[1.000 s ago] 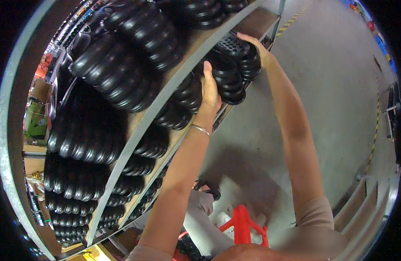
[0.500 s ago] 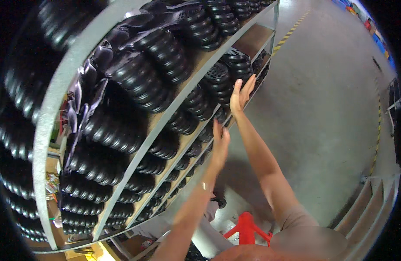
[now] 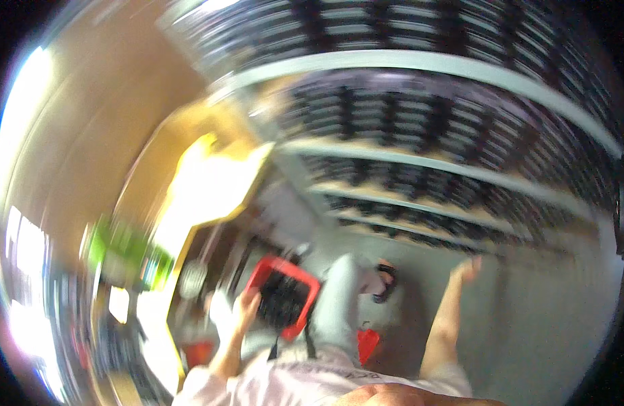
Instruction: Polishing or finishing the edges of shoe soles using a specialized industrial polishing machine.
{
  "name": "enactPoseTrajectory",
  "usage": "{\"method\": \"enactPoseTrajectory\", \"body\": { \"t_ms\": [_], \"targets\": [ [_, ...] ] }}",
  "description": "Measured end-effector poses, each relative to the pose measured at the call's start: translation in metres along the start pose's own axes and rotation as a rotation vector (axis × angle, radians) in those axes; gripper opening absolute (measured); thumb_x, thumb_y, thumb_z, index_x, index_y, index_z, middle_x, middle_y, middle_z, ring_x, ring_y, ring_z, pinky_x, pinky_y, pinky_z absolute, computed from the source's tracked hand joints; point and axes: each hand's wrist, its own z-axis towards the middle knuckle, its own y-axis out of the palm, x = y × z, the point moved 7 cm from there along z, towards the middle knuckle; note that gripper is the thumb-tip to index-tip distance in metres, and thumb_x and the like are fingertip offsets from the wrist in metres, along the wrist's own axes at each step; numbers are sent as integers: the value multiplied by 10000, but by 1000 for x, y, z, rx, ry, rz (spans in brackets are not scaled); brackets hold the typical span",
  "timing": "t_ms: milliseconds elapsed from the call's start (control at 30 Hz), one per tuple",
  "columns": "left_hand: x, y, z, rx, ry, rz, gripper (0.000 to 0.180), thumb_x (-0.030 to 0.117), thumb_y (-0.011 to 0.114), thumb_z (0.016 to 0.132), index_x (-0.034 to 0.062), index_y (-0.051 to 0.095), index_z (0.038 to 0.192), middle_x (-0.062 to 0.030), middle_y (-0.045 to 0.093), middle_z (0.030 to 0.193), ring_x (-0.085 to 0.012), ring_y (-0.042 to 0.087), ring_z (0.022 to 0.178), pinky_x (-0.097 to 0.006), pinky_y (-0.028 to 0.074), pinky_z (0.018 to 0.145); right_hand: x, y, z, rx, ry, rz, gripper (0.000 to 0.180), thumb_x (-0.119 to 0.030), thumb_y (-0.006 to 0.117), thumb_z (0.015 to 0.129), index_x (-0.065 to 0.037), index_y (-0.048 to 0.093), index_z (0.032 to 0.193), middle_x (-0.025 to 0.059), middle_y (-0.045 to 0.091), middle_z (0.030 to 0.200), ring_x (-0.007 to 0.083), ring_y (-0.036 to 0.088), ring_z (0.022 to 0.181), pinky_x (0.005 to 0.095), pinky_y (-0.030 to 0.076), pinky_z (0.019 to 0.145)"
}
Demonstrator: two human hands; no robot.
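My left hand (image 3: 248, 303) is low, beside the left edge of a red-rimmed bin (image 3: 279, 264) with dark contents. It overlaps the rim, but blur hides whether the fingers grip it. Off to the right, my right hand (image 3: 468, 269) is held out over the grey floor, with nothing visible in it; motion smears its fingers. Beyond it stands a long metal shelf rack (image 3: 420, 162), its levels filled with rows of stacked black ribbed pieces (image 3: 407, 111).
On the left is a brightly lit bench with a yellow edge (image 3: 190, 237), and a blurred green object (image 3: 132, 254) stands by it. A red object (image 3: 368, 344) sits on the floor near my legs. My shoe (image 3: 385, 281) shows on the grey floor (image 3: 420, 271).
My view has swung left from along the rack to the bench side. My hands, raised together at the shelves before, are now lower and far apart, the left beside the red-rimmed bin.
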Motion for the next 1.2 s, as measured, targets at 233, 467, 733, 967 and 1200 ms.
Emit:
{"method": "enactPoseTrajectory", "body": {
  "t_ms": [233,467,733,967,1200],
  "targets": [
    [-88,-184,-180,829,145,423,220,161,656,789,38,620,967,-157,604,980,-353,548,983,-436,430,897,72,40,-382,-470,476,-1032,760,-526,392,935,140,450,1298,303,420,1394,386,410,1314,445,296,1120],
    [-126,-345,-422,1515,-514,1084,441,156,705,751,66,591,1168,-178,513,1254,-396,388,1260,-517,321,1029,40,162,-554,-1201,79,-800,515,-299,596,918,98,521,1237,237,520,1328,326,519,1196,402,384,1034],
    [-171,-413,-489,1608,-531,882,250,247,762,745,25,674,820,-123,671,900,-328,581,1004,-401,458,882,47,229,-578,-1396,222,-796,453,-280,631,882,-78,536,1277,56,585,1122,171,514,927,319,394,763],
    [-164,-414,-545,1929,-285,251,317,210,697,866,-20,584,679,-64,549,595,-116,471,577,-287,405,578,30,185,-777,-1912,229,-736,376,-181,642,872,-70,572,1224,25,614,1048,131,556,875,297,455,737],
    [-81,-363,-481,1692,-63,5,250,87,619,928,31,502,714,25,485,698,-59,405,649,-207,337,583,-69,21,-963,-2695,733,-597,683,-79,705,837,-57,375,1435,155,569,1235,185,651,951,272,551,755]
  ]
}}
